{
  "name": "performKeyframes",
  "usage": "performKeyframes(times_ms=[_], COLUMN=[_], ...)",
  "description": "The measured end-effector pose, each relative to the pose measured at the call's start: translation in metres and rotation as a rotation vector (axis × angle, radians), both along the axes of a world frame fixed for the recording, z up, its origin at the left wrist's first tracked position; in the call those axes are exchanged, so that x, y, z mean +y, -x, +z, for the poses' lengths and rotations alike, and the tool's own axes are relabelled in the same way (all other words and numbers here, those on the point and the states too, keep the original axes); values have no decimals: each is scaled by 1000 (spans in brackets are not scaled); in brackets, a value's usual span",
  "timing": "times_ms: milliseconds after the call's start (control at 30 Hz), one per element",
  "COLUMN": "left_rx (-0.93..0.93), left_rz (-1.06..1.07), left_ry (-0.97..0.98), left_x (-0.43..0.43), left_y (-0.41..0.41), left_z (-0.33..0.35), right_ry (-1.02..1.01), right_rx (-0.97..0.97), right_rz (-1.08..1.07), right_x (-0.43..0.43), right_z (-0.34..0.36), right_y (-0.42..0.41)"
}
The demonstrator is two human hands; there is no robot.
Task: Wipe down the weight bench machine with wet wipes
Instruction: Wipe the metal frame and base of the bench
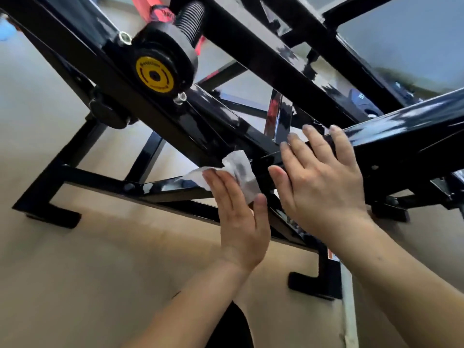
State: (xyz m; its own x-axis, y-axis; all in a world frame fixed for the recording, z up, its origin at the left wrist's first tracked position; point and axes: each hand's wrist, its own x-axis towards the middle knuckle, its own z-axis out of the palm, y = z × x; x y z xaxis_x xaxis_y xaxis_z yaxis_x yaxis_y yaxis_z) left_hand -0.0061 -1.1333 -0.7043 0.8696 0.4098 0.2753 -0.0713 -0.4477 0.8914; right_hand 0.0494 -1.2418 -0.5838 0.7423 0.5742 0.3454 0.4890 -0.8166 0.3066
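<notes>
I see all of this through one wide-angle camera worn on my head. It faces forward and down along my bare forearms, which come in from the bottom edge. It sits very near the work. My left hand [238,217] and right hand [324,189] fill the lower middle. The black frame [251,54] of the weight bench machine crosses the whole upper half and is cut off at the top and at both sides. The view is rolled, so the beige floor [100,272] and the frame's left foot [50,212] lie on a slant. A yellow end cap [155,74] shows large at upper left.
</notes>
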Motion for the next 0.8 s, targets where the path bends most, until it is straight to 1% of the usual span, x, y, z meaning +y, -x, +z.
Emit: performKeyframes(times_ms=[67,100,167,200,267,367,433,533,600,667,733,800], left_rx=[32,62,144,175,173,173,161,140,142,158,178,191], left_rz=[7,5,-22,-44,-69,-31,-3,27,12,-4,-31,-78], left_ry=[43,35,-55,-101,-111,-37,0,44,62,76,76,63], left_x=[-14,-19,-26,-26,-30,-38,-45,-58,-72,-88,-102,-114], left_y=[0,0,2,2,4,1,-1,-4,-4,1,4,10], left_z=[-1,-6,-22,-27,-31,-25,-24,-33,-47,-63,-77,-89], right_ry=[-191,-309,-511,-570,-635,-653,-734,-819,-828,-864,-916,-1013], right_rx=[-6,-2,2,-1,12,85,209,411,438,491,669,866], right_rz=[112,165,210,196,174,182,117,-112,-219,-275,-311,-198], right_x=[0,-3,-14,-20,-33,-41,-47,-69,-87,-99,-105,-106], right_z=[-6,-12,-27,-33,-46,-54,-57,-76,-97,-119,-136,-146], right_y=[14,25,49,58,68,77,82,75,71,70,67,58])
